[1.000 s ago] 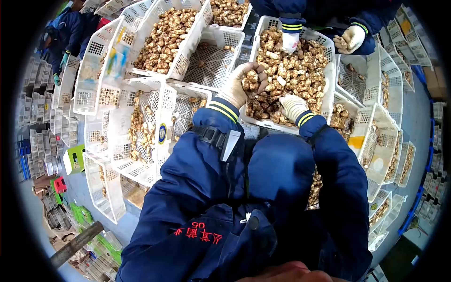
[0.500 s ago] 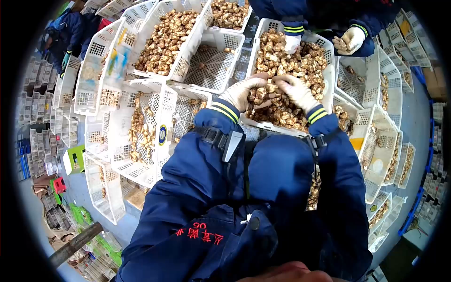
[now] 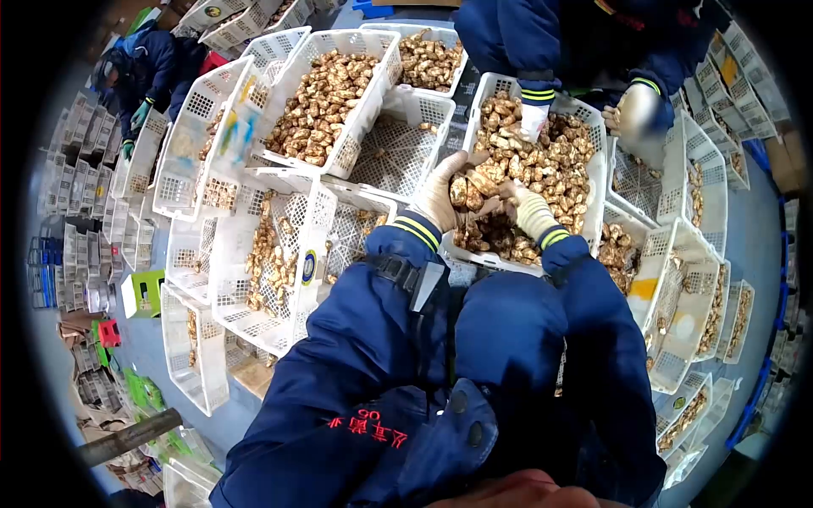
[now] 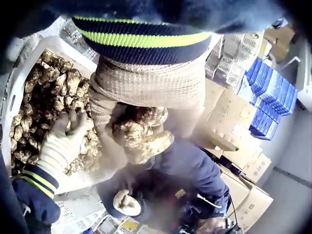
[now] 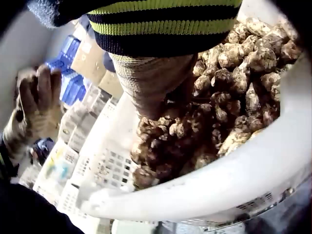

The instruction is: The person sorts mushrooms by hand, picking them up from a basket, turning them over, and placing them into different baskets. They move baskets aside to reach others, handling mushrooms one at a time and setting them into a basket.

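Note:
Stubby brown-and-cream mushrooms (image 3: 559,165) fill a white plastic crate (image 3: 595,190) in front of the knees. My gloved left hand (image 3: 436,193) is raised over the crate's near left corner. Its fingers curl round several mushrooms (image 4: 141,134), which are partly hidden by the glove in the left wrist view. My right hand (image 3: 533,212), in a striped glove, reaches down among the pile near the crate's front. Its thumb and fingers (image 4: 63,122) stand apart over the mushrooms in the left wrist view; from the right wrist its fingertips are out of sight.
Opposite, another person's gloved hand (image 3: 532,120) reaches into the same crate; their other hand (image 3: 641,112) is raised at its right. A full crate (image 3: 315,114) and a sparsely filled crate (image 3: 398,148) stand at left, with more crates (image 3: 682,317) at right.
My right hand went from the pile to the left hand, then back down into the pile. The left hand keeps holding mushrooms. The whole head view has shifted downward.

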`<action>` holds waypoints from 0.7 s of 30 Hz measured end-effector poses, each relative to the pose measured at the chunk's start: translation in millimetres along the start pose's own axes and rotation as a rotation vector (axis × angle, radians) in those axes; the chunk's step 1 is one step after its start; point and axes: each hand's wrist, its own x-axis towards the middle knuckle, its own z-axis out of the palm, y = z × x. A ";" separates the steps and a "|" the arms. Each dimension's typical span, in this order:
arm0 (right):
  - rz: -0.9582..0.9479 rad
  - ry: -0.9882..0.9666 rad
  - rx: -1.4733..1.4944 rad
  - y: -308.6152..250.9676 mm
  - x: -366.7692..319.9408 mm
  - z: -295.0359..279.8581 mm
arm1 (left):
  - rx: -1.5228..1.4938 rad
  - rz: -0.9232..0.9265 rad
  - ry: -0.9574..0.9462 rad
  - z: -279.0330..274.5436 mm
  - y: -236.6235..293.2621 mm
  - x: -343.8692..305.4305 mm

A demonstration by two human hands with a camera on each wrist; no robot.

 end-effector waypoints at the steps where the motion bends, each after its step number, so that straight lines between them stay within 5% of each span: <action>1: -0.248 -0.045 -0.108 4.7 -0.4 -14.9 | -0.005 -0.005 -0.005 2.0 1.2 -1.1; 2: -0.684 -0.024 -0.348 6.1 -12.0 -24.8 | -0.010 -0.013 -0.009 4.5 1.6 -3.8; 3: -0.706 0.033 -0.272 -10.4 -28.2 -28.8 | -0.011 -0.013 0.000 8.7 2.0 -7.0; 4: -0.536 -0.040 0.073 -43.4 -64.9 -21.7 | -0.010 -0.012 0.006 14.2 3.4 -9.8; 9: -0.919 -0.148 -0.049 -107.0 -122.3 -10.9 | -0.141 -0.089 -0.075 23.5 5.5 -12.8; 12: -0.897 -0.071 -0.297 -126.6 -147.9 6.4 | -0.050 0.086 -0.004 32.9 -0.2 -20.7; 14: -1.005 -0.128 -0.483 -129.1 -151.3 12.2 | -0.080 0.071 0.121 37.7 -2.5 -20.6; 17: -1.029 -0.210 -0.606 -132.5 -159.6 17.4 | -0.137 -0.001 0.030 32.9 1.6 -23.1; 18: -0.877 -0.321 -0.493 -137.6 -168.6 18.0 | -0.165 -0.023 -0.024 24.2 -0.5 -19.0; 21: -0.872 -0.433 -0.199 -132.8 -160.2 15.9 | -0.177 -0.039 -0.086 15.2 -2.7 -17.5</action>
